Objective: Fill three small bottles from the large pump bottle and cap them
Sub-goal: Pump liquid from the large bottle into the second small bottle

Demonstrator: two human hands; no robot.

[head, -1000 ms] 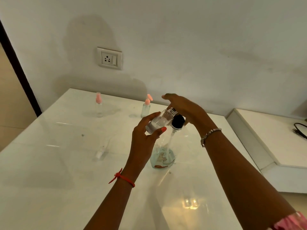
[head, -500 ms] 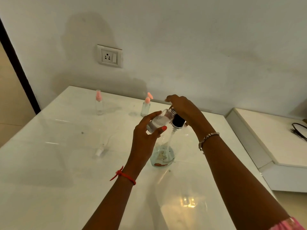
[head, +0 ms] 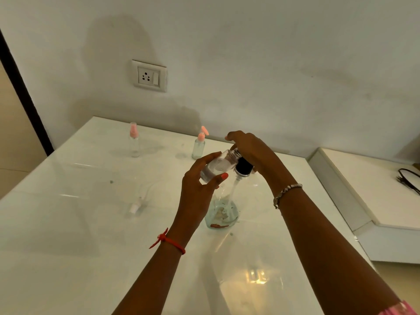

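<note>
Left hand [head: 197, 189]: grips small clear bottle [head: 217, 168], tilted, its mouth beside the pump head.
Right hand [head: 252, 149]: curled over black pump head [head: 243, 165] of large clear pump bottle [head: 221, 214].
Behind pump bottle: two pink-capped small bottles [head: 134, 143] [head: 198, 146] upright on white table [head: 68, 223].

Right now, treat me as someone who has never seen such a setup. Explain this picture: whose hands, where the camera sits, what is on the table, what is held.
No machine: a person works with two bare hands. The camera sits on their head, looking forward and down, so both forearms reach into view. The left hand holds a small clear bottle, uncapped and tilted toward the black pump top of a large pump bottle standing on the white table. The right hand rests on that pump top. At the table's far side stand two small bottles with pink tops, one left, one nearer the middle. A small white piece lies on the left; what it is, I cannot tell.
</note>
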